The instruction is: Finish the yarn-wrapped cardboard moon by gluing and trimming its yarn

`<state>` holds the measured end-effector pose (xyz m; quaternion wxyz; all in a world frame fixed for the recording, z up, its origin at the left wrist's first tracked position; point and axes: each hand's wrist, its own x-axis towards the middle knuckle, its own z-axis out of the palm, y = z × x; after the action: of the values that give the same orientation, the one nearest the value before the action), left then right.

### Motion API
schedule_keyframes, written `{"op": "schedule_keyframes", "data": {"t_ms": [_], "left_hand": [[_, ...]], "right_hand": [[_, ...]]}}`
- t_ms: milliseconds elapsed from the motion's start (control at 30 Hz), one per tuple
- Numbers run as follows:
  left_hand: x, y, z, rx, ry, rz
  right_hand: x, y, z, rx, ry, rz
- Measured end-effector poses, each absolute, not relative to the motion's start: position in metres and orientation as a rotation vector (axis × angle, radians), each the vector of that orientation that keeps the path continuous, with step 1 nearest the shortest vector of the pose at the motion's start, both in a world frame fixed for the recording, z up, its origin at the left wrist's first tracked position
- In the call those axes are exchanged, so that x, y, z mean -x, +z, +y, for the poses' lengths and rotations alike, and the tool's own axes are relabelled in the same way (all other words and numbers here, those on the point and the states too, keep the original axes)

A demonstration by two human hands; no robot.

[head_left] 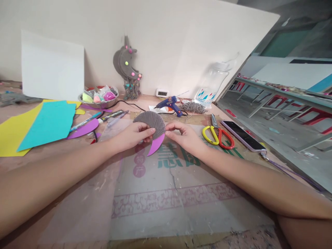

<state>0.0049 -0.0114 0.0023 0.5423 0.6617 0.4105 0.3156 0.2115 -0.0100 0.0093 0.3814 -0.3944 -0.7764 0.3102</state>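
A purple crescent (pixel 156 144), its upper part wound with grey yarn (pixel 151 121), is held up over the work surface. My left hand (pixel 138 135) grips it from the left, thumb in front on the wound part and fingers behind. At its right edge, where yarn meets bare purple, my right hand (pixel 183 135) is closed in a pinch on the yarn; the strand itself is hard to make out. Behind the hands, a blue glue gun (pixel 169 104) sits beside a loose bundle of grey yarn (pixel 193 107).
Scissors (pixel 218 133) and a phone (pixel 243 135) lie to the right. Yellow and turquoise sheets (pixel 49 122), a purple cutout (pixel 84 129) and a metal bowl (pixel 105 103) are at left. Behind stand a grey moon ornament (pixel 126 64), a small clock (pixel 162 92) and a clear jug (pixel 214 81).
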Motion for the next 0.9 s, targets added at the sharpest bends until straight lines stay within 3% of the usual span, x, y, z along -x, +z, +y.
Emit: {"op": "schedule_keyframes", "data": {"t_ms": [900], "left_hand": [[-0.0079,0.0122,-0.0179,-1.657,0.786,1.077]], "right_hand": [[-0.2077,0.0104,-0.0101,1.102,0.734,-1.968]]}}
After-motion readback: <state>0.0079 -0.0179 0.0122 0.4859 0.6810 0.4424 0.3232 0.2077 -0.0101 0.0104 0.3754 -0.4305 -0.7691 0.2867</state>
